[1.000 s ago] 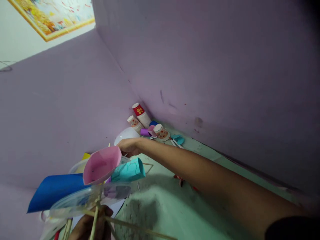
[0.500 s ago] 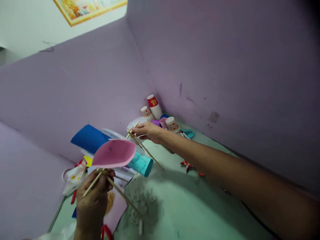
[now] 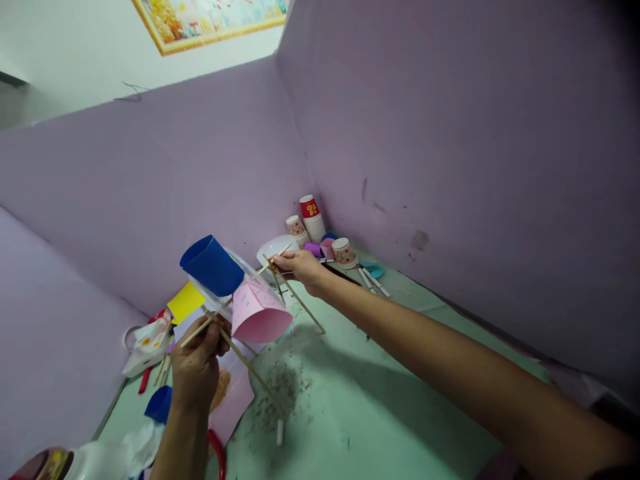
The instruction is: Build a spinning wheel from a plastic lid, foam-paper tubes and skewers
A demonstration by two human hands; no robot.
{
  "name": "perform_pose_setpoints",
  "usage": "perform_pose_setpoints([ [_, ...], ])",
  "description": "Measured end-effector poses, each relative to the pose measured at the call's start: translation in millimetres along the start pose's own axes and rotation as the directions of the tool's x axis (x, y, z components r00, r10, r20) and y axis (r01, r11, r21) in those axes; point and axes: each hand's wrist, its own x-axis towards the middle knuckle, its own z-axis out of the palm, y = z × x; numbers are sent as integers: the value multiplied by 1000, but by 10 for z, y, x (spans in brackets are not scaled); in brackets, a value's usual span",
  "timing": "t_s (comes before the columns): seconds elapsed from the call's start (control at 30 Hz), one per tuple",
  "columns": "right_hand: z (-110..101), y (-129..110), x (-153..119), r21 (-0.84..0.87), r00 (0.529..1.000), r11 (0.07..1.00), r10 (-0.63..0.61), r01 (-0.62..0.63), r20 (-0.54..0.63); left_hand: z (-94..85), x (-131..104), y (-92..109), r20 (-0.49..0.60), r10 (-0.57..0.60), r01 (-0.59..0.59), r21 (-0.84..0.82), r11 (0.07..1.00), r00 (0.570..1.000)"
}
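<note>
Between my hands stands a chopstick frame carrying a wheel. A blue paper cup (image 3: 213, 265) and a pink paper cup (image 3: 263, 313) sit on the wheel's clear plastic disc (image 3: 235, 257); the pink one's mouth tilts down towards me. My left hand (image 3: 197, 357) is closed on crossed chopsticks (image 3: 240, 357) at the near end of the frame. At the far end, my right hand (image 3: 300, 267) pinches the joint where more chopsticks (image 3: 303, 303) cross. A stick serving as axle runs between the two ends, partly hidden behind the cups.
Several paper cups (image 3: 344, 252) and a white bowl (image 3: 277, 248) stand in the wall corner. Markers (image 3: 373, 280) lie right. Yellow paper (image 3: 187, 301), a tissue pack (image 3: 150, 343), another blue cup (image 3: 159, 403) and red-handled scissors (image 3: 217, 453) lie left. Dark crumbs (image 3: 277, 400) litter the green tabletop (image 3: 380, 393).
The wheel has turned: the pink cup has swung right and down, the blue cup has risen to the right, and a turquoise cup has gone out of sight. Both hands keep their grip.
</note>
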Motion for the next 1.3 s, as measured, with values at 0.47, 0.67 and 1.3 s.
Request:
perform_pose_setpoints([
  [0.47, 52, 28, -11, -158, 991, 979, -134, 128, -28, -90, 0, -92, 56, 12, -11, -18, 1000, 998],
  [0.67, 61, 30, -33, -199, 991, 972, -131, 127, -5, -68, 5, -70, 41, -2, 3, -35, 999, 999],
  [1.3, 14, 312, 13, -92, 864, 966, -169, 240, 474, -72, 17, -88, -65, -35, 29, -94, 995, 997],
])
